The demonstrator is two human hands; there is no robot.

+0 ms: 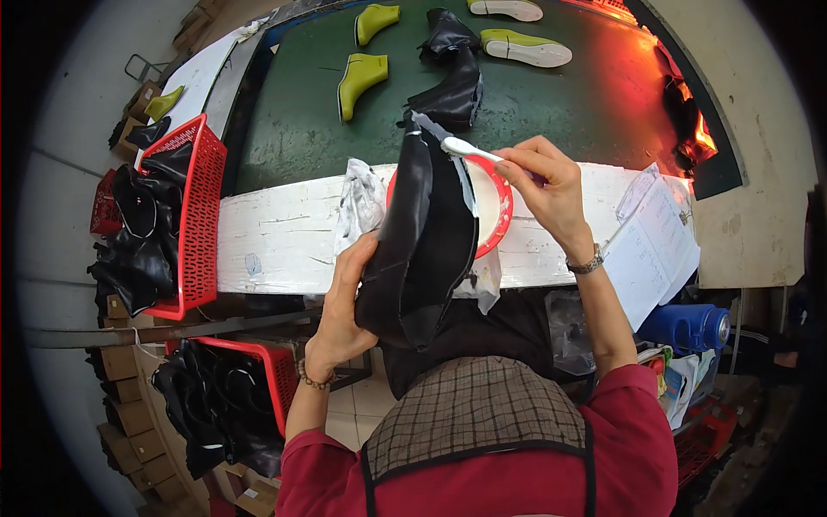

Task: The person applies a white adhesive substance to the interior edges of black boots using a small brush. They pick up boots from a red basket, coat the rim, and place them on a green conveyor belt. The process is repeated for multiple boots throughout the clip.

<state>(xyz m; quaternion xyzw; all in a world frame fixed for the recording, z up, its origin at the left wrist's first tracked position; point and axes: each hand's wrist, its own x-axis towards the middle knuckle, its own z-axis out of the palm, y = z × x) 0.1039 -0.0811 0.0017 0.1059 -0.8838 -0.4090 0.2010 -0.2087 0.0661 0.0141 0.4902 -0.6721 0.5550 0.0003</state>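
Note:
My left hand (345, 297) is closed around the lower side of a black leather boot upper (398, 211), which it holds tilted up over the front of the bench. A white-handled brush (469, 151) sits in the pinched fingers of my right hand (547, 185). Its bristles touch the upper's far edge, where a pale, glue-like film shows along the rim. Behind the upper stands a red-rimmed bowl (503, 226) of white liquid, partly hidden by it. A crumpled white cloth or paper (360, 200) lies left of the bowl.
A green conveyor belt (293, 121) carries yellow-green boots (362, 82) and black uppers (452, 90). An orange-glowing opening (702, 129) is at its right end. Red baskets (200, 224) of black uppers stand left. Paper sheets (650, 250) and a blue flask (680, 327) are right.

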